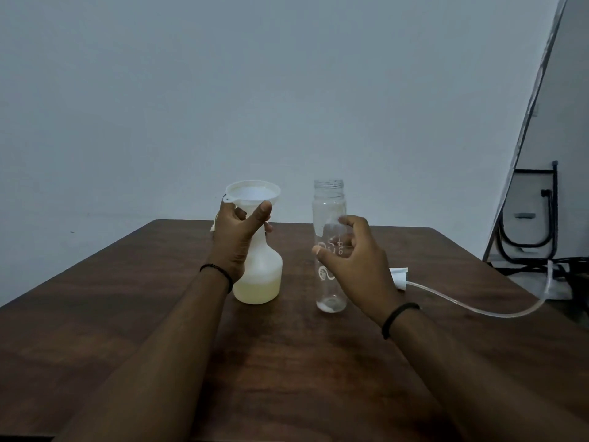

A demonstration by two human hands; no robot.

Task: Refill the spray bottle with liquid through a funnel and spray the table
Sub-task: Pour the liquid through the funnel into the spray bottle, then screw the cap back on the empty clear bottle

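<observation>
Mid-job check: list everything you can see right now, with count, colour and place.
spray bottle: 1, translucent white with pale yellow liquid low inside, table centre, upright
funnel: 1, white, seated in the spray bottle's neck
clear bottle: 1, transparent with white print, uncapped, nearly empty, right of the spray bottle
spray head: 1, white, lying on the table behind the right hand, mostly hidden
dip tube: 1, clear, curving right from the spray head
table: 1, dark brown wood
cables: several, black, far right by the wall
left hand: grips the funnel's stem at the neck
right hand: open, beside the clear bottle, contact unclear
</observation>
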